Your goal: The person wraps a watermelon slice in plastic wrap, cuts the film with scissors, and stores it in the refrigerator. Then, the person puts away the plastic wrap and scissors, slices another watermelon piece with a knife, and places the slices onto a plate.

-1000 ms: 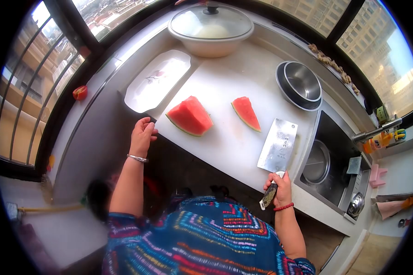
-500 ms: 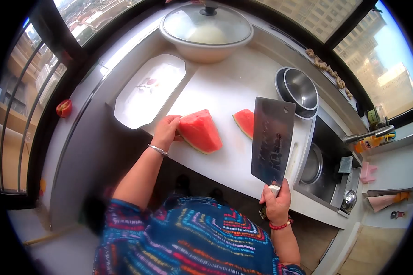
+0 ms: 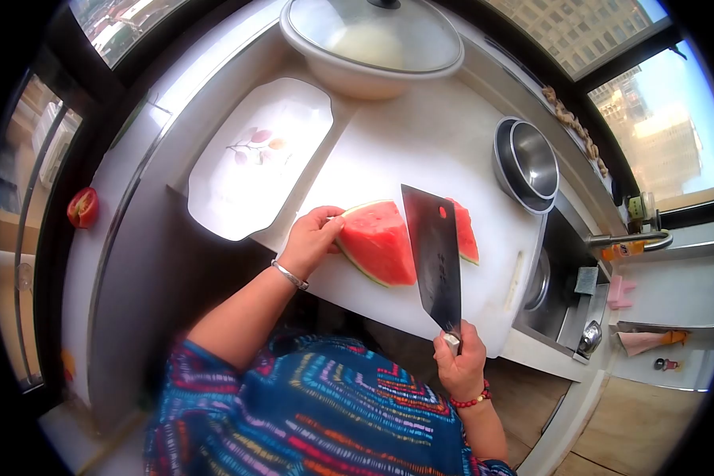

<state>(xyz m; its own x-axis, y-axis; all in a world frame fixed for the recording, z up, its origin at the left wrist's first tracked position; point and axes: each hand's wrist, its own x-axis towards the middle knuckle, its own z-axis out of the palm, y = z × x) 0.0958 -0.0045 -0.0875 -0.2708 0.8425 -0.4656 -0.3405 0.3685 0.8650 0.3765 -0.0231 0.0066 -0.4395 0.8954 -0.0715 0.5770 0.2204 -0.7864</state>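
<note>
- Watermelon pieces: two, one larger and one smaller, both on a single white cutting board (image 3: 373, 159) over the worktop.
- Larger watermelon piece (image 3: 379, 244): centre of the frame; thick wedge, wet-looking red flesh with paler streaks, flat cut face on the right, thin green rind along the left and lower edge.
- Smaller watermelon piece (image 3: 466, 232): right of centre, partly behind the blade; red flesh, pale-and-green rind at its lower tip.
- Hands: two, apart. Left hand (image 3: 308, 240) clasps the larger piece at its left end, fingers over the rind edge. Right hand (image 3: 462, 363), lower right of centre, wrapped round the cleaver handle.
- Cleaver (image 3: 436, 258): one; dark broad blade, one hole near the top corner, raised just right of the larger piece. Contact with it: cannot tell.
- Platter (image 3: 234, 186): one, white, leaf-patterned, upper left.
- Metal bowls (image 3: 534, 159): two, nested, upper right.
- Lidded basin (image 3: 373, 67): one, top centre.
- Cut tomato (image 3: 83, 208): one, far left.
</note>
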